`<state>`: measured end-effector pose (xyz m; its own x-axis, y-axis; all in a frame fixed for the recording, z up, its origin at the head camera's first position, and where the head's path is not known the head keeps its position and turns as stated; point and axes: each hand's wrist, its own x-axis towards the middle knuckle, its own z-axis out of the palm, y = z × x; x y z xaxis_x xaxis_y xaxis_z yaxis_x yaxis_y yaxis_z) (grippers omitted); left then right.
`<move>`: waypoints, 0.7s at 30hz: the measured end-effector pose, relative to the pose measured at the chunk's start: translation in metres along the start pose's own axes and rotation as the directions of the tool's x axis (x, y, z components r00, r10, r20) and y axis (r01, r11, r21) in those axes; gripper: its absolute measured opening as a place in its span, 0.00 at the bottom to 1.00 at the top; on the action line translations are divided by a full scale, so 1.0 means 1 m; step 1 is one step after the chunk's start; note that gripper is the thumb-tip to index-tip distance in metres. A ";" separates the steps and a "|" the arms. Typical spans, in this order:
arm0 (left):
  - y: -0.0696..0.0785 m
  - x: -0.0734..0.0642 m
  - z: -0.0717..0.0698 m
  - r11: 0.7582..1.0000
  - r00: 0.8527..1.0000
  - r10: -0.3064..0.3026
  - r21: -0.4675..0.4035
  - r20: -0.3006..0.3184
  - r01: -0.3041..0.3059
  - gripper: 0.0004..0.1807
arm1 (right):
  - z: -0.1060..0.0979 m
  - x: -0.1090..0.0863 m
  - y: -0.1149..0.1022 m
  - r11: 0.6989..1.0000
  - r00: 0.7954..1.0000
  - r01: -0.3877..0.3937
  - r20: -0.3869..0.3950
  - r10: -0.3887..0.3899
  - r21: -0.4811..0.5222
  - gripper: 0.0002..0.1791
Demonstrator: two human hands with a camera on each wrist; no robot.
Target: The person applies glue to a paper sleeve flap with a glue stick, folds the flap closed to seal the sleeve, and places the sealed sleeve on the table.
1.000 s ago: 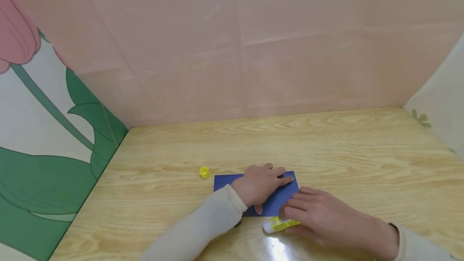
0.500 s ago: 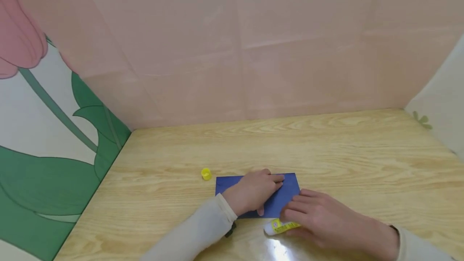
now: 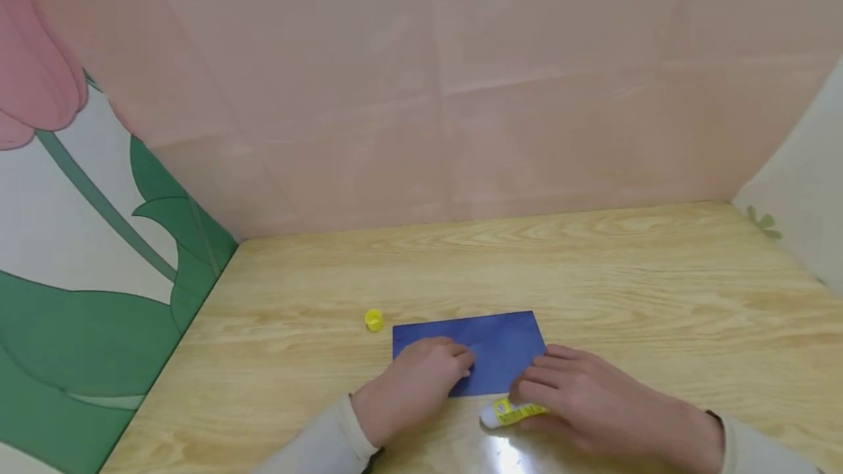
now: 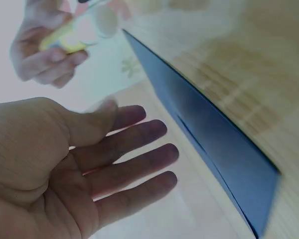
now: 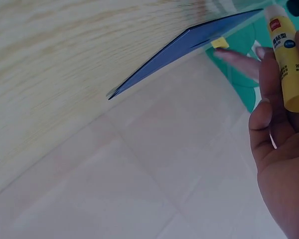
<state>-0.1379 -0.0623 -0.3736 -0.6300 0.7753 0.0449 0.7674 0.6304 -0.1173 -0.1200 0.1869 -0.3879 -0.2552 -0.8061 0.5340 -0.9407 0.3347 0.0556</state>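
Observation:
A dark blue sheet of paper (image 3: 507,350) lies on the table, and the left wrist view shows a slightly parted edge, as of a fold. My left hand (image 3: 415,386) is over its near left part, fingers fairly straight and apart from the paper in the left wrist view. At the sheet's near right corner, my right hand (image 3: 586,397) holds a yellow glue stick (image 5: 287,64) between thumb and fingers. The stick's pale tip (image 3: 489,416) is uncapped and points left. Part of the barrel is hidden by the fingers.
A small yellow cap (image 3: 374,320) stands on the wood-grain table (image 3: 593,276) just left of the paper. A pinkish sheet (image 3: 428,93) covers the back wall, and a flower-printed panel (image 3: 92,240) borders the left side.
My left hand has slid from the paper's far right part back toward its near left, uncovering more blue. The right hand with the glue stick stays almost still.

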 end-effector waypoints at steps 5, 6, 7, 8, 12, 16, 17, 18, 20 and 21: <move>0.003 -0.037 0.000 0.994 0.994 -0.103 0.041 0.026 0.102 0.10 | 0.001 0.002 0.001 1.000 1.000 0.003 0.026 -0.003 -0.002 0.12; 0.004 -0.041 0.001 0.993 0.993 -0.115 0.039 0.040 0.113 0.12 | 0.001 0.002 0.001 1.000 1.000 0.004 0.030 -0.004 -0.003 0.12; 0.006 -0.045 0.001 0.992 0.991 -0.125 0.035 0.053 0.123 0.13 | 0.000 0.002 0.001 1.000 0.999 0.003 0.036 -0.003 -0.003 0.11; 0.007 -0.047 0.002 0.991 0.989 -0.129 0.029 0.068 0.127 0.14 | 0.000 0.002 0.001 1.000 0.999 0.005 0.036 -0.005 -0.003 0.11; 0.008 -0.050 0.006 0.992 0.982 -0.127 -0.009 0.138 0.130 0.19 | 0.001 0.002 -0.001 1.000 1.000 0.005 0.026 -0.004 -0.012 0.12; 0.007 -0.049 0.009 0.990 0.975 -0.123 -0.051 0.185 0.135 0.21 | 0.003 0.001 -0.003 1.000 1.000 0.009 0.007 -0.009 -0.012 0.12; 0.007 -0.049 0.010 0.989 0.975 -0.125 -0.057 0.186 0.138 0.22 | 0.003 0.001 -0.003 1.000 1.000 0.014 0.002 -0.014 -0.013 0.12; 0.007 -0.049 0.010 0.988 0.976 -0.126 -0.061 0.180 0.139 0.22 | 0.003 0.001 -0.003 1.000 1.000 0.018 -0.003 -0.018 -0.013 0.12; 0.007 -0.049 0.010 0.989 0.979 -0.124 -0.062 0.162 0.136 0.22 | 0.003 0.001 -0.002 1.000 1.000 0.019 -0.004 -0.019 -0.015 0.12; 0.007 -0.049 0.010 0.990 0.981 -0.119 -0.054 0.151 0.128 0.22 | 0.003 0.001 -0.002 1.000 1.000 0.021 -0.006 -0.021 -0.018 0.12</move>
<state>-0.1030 -0.0964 -0.3864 -0.7273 0.6801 -0.0920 0.6857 0.7256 -0.0570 -0.1189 0.1841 -0.3899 -0.2342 -0.8101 0.5375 -0.9416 0.3265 0.0818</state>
